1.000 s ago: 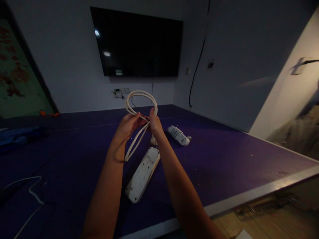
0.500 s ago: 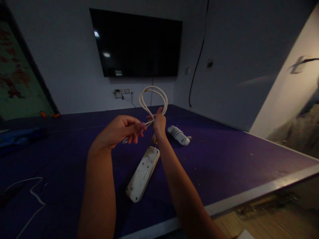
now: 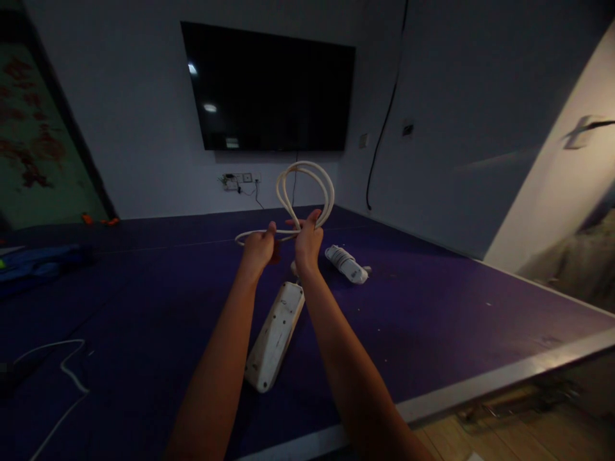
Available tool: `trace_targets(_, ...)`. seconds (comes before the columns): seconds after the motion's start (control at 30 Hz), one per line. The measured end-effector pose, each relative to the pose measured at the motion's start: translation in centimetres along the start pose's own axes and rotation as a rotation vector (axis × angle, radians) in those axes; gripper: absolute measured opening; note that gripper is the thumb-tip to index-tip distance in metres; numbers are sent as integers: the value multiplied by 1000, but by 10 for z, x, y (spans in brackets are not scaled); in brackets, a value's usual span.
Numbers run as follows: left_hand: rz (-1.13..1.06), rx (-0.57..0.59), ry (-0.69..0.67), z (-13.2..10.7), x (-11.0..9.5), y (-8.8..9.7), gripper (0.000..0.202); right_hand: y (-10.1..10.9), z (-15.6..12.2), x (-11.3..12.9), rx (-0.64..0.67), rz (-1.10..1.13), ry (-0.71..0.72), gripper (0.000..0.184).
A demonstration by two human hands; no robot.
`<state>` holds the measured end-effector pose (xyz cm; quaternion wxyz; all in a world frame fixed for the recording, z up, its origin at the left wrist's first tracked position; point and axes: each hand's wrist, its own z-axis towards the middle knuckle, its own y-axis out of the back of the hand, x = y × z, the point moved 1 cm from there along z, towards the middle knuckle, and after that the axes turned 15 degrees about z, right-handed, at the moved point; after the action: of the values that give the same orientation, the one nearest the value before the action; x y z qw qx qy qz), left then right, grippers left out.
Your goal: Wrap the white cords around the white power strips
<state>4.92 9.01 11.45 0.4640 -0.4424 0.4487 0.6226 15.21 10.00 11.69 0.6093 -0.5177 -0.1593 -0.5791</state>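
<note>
As hands [image 3: 259, 246] [image 3: 307, 243] grip cord [image 3: 307, 171], mat edge [image 3: 480, 386] nr

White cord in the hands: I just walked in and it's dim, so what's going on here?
A person grips a looped white cord with the left hand and right hand close together, one loop standing above them. A power strip lies on the purple mat beneath; a wound bundle lies beyond.

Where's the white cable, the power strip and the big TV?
white cable [image 3: 305, 165]: head view, top of the raised loop.
power strip [image 3: 275, 338]: head view, middle of its white body.
TV [image 3: 269, 89]: head view, centre of the dark screen.
</note>
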Motion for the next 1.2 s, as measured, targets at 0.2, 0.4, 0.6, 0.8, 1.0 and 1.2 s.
trace_targets(0.2,-320,69,213,8,1,1,19,-7,-5,-3,50,-40,41,82)
trace_targets(0.4,-634,-141,104,24,4,2,16,-17,-7,-12,184,27,18,73)
trace_targets(0.6,-600,-299,-124,28,13,11,31,-27,-9,-20,321,8,-43,70)
trace_targets(0.8,-462,-214,-162,26,14,27,30,-27,-10,-27,422,-89,-18,62)
trace_targets(1.0,-314,-97,-153,25,15,40,64,-23,-12,-22,563,-122,8,50)
trace_targets(1.2,-245,76,-176,12,11,52,88,-20,-9,-17,573,-195,11,47)
